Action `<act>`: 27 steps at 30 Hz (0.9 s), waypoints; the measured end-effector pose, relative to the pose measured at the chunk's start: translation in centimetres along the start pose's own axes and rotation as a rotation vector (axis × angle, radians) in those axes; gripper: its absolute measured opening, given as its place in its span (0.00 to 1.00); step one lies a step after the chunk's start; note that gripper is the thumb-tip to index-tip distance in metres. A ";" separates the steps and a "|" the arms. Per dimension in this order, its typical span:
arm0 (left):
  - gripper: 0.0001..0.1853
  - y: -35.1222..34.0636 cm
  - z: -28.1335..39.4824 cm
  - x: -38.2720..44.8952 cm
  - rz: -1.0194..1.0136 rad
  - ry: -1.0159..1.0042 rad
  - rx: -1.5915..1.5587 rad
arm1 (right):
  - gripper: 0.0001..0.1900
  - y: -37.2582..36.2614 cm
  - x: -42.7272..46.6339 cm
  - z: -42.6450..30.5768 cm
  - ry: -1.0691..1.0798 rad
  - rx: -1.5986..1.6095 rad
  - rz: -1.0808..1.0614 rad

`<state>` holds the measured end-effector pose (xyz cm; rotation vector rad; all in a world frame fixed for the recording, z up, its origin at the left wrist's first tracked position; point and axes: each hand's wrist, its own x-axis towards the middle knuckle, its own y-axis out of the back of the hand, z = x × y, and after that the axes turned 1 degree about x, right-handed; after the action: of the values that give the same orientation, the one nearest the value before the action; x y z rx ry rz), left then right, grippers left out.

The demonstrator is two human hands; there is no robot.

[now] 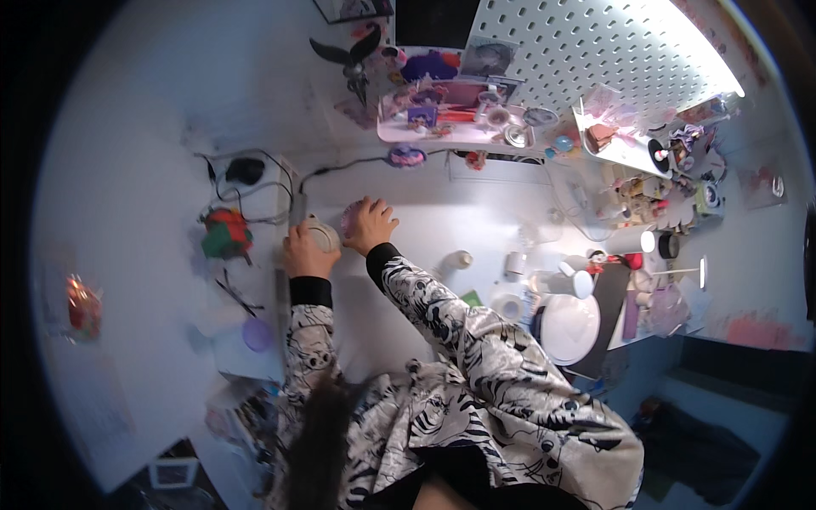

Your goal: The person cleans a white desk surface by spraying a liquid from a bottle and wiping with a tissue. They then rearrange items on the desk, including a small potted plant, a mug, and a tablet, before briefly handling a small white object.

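Note:
My left hand (308, 254) is at the left side of the white desk (408, 319), its fingers around a beige round item (325, 236), perhaps a tape roll or small tub. Just to its right, my right hand (375, 226) reaches over a pink round item (349, 218). The thumb and index finger lie at that item's edges, while the other fingers are spread. Part of the pink item is hidden under the hand. The two round items sit close together but apart.
A small white bottle (460, 259), a white roll (508, 308) and a white mug (577, 283) stand to the right. Near them is a white oval object (569, 329). A black cable (344, 167) runs along the back. A pink shelf (456, 137) with trinkets hangs above.

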<state>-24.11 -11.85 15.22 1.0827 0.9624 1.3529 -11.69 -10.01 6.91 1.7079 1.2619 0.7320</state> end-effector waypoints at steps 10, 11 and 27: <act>0.36 -3.3 0.1 9.3 -0.077 -0.136 -0.003 | 0.54 -7.6 3.6 -0.9 0.214 0.199 0.252; 0.36 -3.6 0.4 9.9 -0.098 -0.152 0.015 | 0.55 -7.4 3.3 -0.4 0.149 0.244 0.249; 0.39 -8.3 1.3 10.4 -0.305 -0.226 0.054 | 0.32 15.4 -24.1 8.8 -0.017 0.761 -0.046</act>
<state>-20.60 -0.92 8.37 1.0555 0.9558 0.9407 -5.03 -37.21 17.53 2.2541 1.6901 0.1976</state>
